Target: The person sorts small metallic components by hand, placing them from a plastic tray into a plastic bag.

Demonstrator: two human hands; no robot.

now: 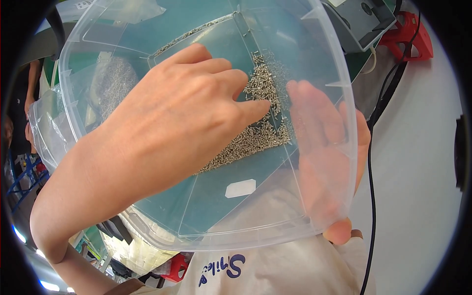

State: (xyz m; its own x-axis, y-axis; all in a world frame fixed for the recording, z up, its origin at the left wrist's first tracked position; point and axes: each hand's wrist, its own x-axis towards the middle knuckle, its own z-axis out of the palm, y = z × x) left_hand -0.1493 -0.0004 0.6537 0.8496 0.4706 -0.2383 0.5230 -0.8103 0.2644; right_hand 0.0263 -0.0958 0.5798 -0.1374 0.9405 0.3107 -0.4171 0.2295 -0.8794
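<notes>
Many metal pieces [263,83] remain in the clear tub [204,209], amount done unclear; left hand [196,96] curled, grip hidden; right hand [324,142], fingers extended, supports outside.

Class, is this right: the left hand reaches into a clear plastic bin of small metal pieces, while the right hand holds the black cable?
Not quite: the head view shows the right hand against the outside of the clear plastic bin, not holding the black cable. The left hand does reach into the bin of small metal pieces.
</notes>
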